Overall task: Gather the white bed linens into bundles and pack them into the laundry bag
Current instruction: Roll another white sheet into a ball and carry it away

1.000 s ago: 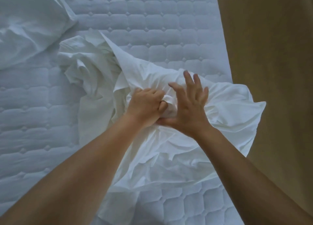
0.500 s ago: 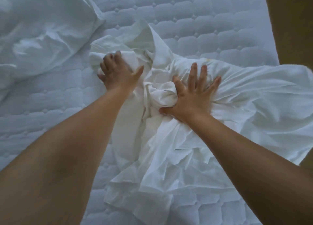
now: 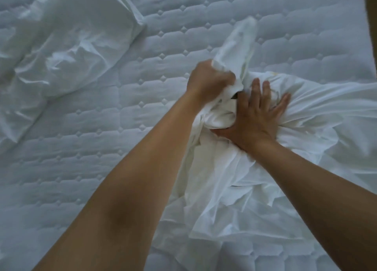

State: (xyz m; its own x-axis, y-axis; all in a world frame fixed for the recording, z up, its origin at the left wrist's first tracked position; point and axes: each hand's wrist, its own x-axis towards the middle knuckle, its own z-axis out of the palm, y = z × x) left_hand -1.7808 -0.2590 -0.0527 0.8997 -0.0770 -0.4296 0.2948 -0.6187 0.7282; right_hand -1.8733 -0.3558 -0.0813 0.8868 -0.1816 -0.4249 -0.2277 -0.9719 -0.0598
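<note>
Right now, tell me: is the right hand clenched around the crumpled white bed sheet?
No: the right hand presses flat on the crumpled white bed sheet, fingers spread, while the left hand grips a bunch.

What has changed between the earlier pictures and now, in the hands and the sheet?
The left hand reached out leftward, gripped a fold of the white sheet and has pulled it back beside the right hand. The right hand stayed pressed flat on the sheet; the other crumpled linen stayed on the mattress.
</note>
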